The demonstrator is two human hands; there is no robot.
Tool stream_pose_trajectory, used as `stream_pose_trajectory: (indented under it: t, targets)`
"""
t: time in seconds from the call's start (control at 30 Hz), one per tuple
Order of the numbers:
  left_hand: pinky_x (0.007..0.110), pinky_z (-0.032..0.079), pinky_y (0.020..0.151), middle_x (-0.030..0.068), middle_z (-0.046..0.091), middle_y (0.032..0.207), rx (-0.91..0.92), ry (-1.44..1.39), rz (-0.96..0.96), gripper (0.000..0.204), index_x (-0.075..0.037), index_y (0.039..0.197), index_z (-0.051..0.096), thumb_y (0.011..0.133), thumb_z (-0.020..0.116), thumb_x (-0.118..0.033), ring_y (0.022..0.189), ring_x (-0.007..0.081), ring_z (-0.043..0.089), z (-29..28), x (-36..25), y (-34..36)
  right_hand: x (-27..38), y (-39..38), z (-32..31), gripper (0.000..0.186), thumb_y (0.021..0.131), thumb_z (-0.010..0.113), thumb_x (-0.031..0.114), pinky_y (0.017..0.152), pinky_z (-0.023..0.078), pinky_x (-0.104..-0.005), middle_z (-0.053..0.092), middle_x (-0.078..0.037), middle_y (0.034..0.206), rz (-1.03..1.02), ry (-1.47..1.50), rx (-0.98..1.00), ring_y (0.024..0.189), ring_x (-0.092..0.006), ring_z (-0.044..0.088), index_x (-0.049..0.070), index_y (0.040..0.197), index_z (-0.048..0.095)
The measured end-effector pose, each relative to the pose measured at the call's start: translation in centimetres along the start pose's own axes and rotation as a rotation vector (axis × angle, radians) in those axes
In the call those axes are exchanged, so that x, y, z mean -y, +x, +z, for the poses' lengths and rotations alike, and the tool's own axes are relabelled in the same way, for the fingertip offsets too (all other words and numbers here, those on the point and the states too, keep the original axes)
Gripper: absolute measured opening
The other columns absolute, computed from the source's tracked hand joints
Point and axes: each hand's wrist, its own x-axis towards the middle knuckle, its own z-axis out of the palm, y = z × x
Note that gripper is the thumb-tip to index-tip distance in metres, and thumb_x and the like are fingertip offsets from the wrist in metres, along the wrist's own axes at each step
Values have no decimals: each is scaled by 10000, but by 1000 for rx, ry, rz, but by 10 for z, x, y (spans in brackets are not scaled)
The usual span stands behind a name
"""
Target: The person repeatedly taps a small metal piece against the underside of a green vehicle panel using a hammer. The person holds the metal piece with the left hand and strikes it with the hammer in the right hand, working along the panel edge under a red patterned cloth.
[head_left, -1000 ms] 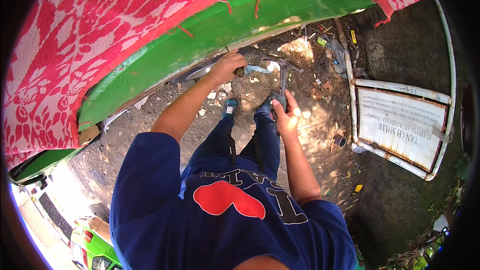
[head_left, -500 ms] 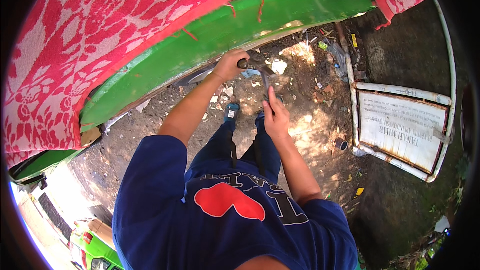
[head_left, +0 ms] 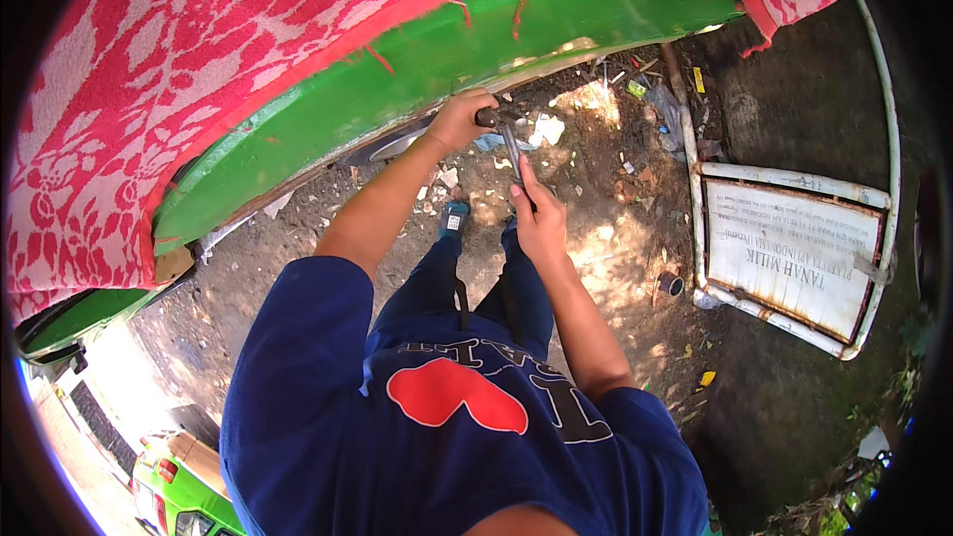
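Observation:
My left hand [head_left: 463,121] is closed around a dark-handled tool [head_left: 486,117], whose rounded butt sticks out toward the right. Its working end is hidden by the hand, close to the lower edge of a green vehicle body [head_left: 397,89]. In my right hand [head_left: 542,223] is a hammer [head_left: 512,147] with a metal shaft. The hammer head, small and partly blurred, is right at the butt of the tool; whether they touch I cannot tell.
A red and pink patterned cloth [head_left: 218,60] drapes over the vehicle. Scraps and white fragments [head_left: 547,129] litter the dirt ground. At the right stands a white metal-framed sign [head_left: 794,248], with a small can [head_left: 670,284] beside it. Another green vehicle [head_left: 189,491] shows at lower left.
The hammer has moved left and up, its head now close against the butt of the tool. My right hand has shifted slightly left; my left hand stays nearly in place.

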Motion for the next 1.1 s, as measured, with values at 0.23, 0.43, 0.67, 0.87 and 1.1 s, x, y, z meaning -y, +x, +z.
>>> stream_pose_trajectory:
  t: [0.23, 0.43, 0.67, 0.87, 1.1]
  targets:
    - [355, 482, 753, 111, 597, 882, -16, -14, -79, 302, -28, 924, 601, 667, 756, 11, 822, 300, 601, -4, 0, 6, -10, -1, 11, 459, 969, 622, 100, 702, 522, -327, 669, -172, 854, 26, -11, 7, 719, -188, 636, 123, 1423, 562]
    - [351, 471, 727, 109, 584, 863, -19, -20, -58, 305, -30, 911, 593, 658, 756, 17, 800, 286, 587, -5, 0, 11, -2, -3, 4, 493, 968, 616, 86, 675, 495, -307, 624, -120, 787, -3, 81, -75, 679, -161, 545, 90, 1451, 515]
    - [355, 474, 736, 102, 584, 875, -14, -34, -71, 299, -30, 910, 577, 675, 755, 20, 806, 294, 585, -7, 3, 13, -5, -8, 8, 504, 972, 617, 82, 600, 457, -283, 565, -92, 727, -6, 108, -95, 628, -101, 490, 83, 1462, 501]
    - [357, 488, 788, 117, 592, 906, 9, 16, -5, 308, -17, 963, 591, 698, 744, 20, 869, 306, 611, 1, 5, -6, -3, -9, -3, 493, 964, 627, 80, 620, 480, -293, 589, -136, 754, -52, -34, -97, 625, -117, 504, 49, 1443, 515]
    - [402, 486, 773, 130, 589, 886, -31, -2, -190, 281, -43, 917, 593, 683, 745, -11, 851, 344, 601, 2, 24, -52, -2, -9, -6, 477, 960, 636, 78, 686, 496, -279, 675, -106, 830, -136, 39, -168, 722, -133, 605, 22, 1423, 532]
